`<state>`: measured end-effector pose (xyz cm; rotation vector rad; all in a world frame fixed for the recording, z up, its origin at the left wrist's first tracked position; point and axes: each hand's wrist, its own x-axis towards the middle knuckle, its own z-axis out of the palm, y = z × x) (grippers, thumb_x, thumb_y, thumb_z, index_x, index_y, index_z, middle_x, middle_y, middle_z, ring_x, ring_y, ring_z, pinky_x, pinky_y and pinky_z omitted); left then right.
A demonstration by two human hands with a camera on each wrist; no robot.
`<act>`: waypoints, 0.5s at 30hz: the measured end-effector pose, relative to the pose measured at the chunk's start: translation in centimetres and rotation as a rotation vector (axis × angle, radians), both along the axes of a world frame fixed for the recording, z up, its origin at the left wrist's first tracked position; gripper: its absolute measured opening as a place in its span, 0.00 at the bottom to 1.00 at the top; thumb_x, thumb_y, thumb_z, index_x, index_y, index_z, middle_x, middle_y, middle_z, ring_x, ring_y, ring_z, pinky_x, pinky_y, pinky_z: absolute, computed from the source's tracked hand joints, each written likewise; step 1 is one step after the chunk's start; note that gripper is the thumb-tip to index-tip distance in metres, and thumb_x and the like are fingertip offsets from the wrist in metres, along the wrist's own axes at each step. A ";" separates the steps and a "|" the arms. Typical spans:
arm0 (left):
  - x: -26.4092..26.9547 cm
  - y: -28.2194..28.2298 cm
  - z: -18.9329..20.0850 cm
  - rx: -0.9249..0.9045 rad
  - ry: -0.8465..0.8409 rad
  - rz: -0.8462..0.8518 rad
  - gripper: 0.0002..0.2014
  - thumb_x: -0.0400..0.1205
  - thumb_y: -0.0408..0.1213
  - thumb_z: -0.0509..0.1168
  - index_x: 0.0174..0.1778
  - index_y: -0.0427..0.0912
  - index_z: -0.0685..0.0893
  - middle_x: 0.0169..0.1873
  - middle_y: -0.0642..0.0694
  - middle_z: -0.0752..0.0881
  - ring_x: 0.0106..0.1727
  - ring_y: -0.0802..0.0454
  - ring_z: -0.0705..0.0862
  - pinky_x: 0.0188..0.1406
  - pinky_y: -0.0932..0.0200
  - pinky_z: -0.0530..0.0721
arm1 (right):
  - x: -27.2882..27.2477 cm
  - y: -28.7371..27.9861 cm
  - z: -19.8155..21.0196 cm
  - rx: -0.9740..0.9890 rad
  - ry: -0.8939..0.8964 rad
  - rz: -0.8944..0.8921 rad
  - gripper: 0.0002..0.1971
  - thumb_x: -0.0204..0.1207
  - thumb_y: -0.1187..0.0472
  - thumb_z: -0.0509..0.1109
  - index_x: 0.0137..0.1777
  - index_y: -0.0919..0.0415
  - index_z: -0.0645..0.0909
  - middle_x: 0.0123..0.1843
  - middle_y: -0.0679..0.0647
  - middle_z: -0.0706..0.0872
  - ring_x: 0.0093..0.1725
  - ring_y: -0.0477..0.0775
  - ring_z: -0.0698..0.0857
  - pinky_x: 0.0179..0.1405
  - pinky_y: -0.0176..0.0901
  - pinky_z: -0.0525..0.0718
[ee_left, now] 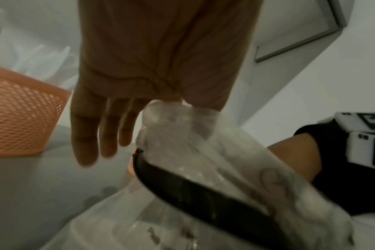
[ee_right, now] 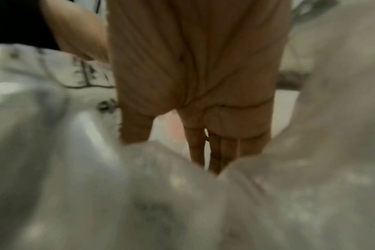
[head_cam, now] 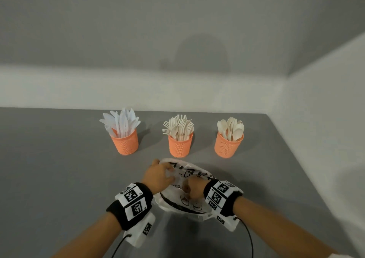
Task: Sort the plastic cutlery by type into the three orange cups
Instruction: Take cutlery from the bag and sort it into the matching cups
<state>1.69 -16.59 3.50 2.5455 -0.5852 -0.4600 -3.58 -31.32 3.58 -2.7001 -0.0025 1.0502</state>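
Note:
Three orange mesh cups stand in a row on the grey table. The left cup [head_cam: 125, 143] holds white knives [head_cam: 122, 122], the middle cup [head_cam: 179, 146] holds forks [head_cam: 178, 127], the right cup [head_cam: 228, 146] holds spoons [head_cam: 231, 127]. In front of the middle cup lies a clear printed plastic bag [head_cam: 189, 171]. My left hand [head_cam: 158, 174] pinches the bag's edge [ee_left: 171, 115] between thumb and forefinger, its other fingers [ee_left: 86, 135] hanging straight. My right hand [head_cam: 194, 188] reaches inside the bag with straight fingers [ee_right: 195, 148]. What the bag holds is hidden.
The grey table [head_cam: 59, 159] runs to a white wall behind the cups and ends at a right edge [head_cam: 292, 159] near the spoon cup. Cables trail from both wristbands toward me.

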 end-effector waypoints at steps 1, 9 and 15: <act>-0.2 0.0 0.0 0.011 0.045 -0.008 0.18 0.77 0.42 0.67 0.64 0.45 0.79 0.64 0.43 0.74 0.66 0.44 0.76 0.66 0.60 0.70 | -0.1 0.1 -0.1 -0.003 0.017 -0.013 0.16 0.78 0.60 0.65 0.64 0.64 0.78 0.64 0.61 0.82 0.64 0.60 0.80 0.61 0.46 0.76; -0.5 -0.6 0.9 0.026 0.105 -0.085 0.20 0.79 0.35 0.64 0.68 0.39 0.76 0.69 0.43 0.76 0.70 0.46 0.75 0.66 0.60 0.70 | -0.5 1.1 -1.7 -0.008 0.050 -0.054 0.07 0.76 0.56 0.69 0.51 0.56 0.78 0.56 0.62 0.79 0.59 0.60 0.79 0.56 0.49 0.74; 0.3 0.3 1.2 0.036 0.109 -0.099 0.21 0.77 0.36 0.67 0.67 0.39 0.78 0.68 0.44 0.79 0.68 0.48 0.77 0.65 0.61 0.72 | -0.5 1.8 -2.1 0.115 -0.012 -0.175 0.13 0.79 0.61 0.63 0.62 0.59 0.74 0.57 0.62 0.79 0.59 0.60 0.78 0.54 0.47 0.72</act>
